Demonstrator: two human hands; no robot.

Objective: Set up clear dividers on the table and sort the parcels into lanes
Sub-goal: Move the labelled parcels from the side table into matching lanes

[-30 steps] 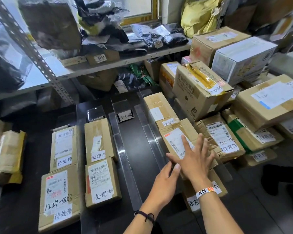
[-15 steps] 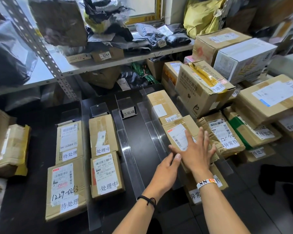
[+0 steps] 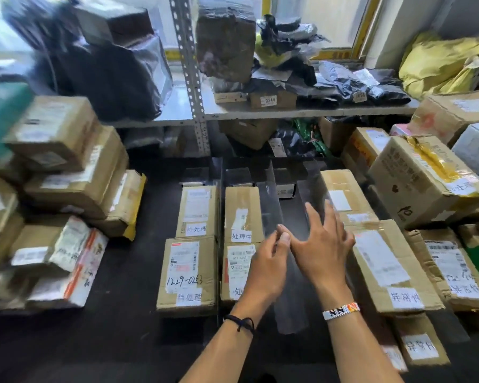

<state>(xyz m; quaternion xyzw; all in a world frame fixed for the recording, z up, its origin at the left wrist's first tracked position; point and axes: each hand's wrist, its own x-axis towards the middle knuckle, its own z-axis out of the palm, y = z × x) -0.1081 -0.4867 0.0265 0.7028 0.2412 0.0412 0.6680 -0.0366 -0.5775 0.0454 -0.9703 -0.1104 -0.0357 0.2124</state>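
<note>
On the dark table (image 3: 138,266), upright clear dividers (image 3: 272,205) form several lanes. The left lane holds two brown parcels (image 3: 187,275), one behind the other. Two more parcels (image 3: 242,214) lie in the lane beside it. The right lane carries a row of taped parcels (image 3: 385,261) with white labels. My left hand (image 3: 266,266) and my right hand (image 3: 324,244) hover side by side above the middle lane, fingers loosely spread, holding nothing. Motion blur softens the fingertips. My left hand hides part of a second-lane parcel.
A stack of cardboard boxes (image 3: 61,175) fills the table's left side. More boxes (image 3: 421,178) pile up on the right. Behind the table, a metal shelf (image 3: 260,113) carries black bags and small packets. A small label stand (image 3: 285,190) sits at the far end of the middle lane.
The view has swung left, revealing the left box stack. Both hands have come off the right-lane parcel and moved left over the middle lane.
</note>
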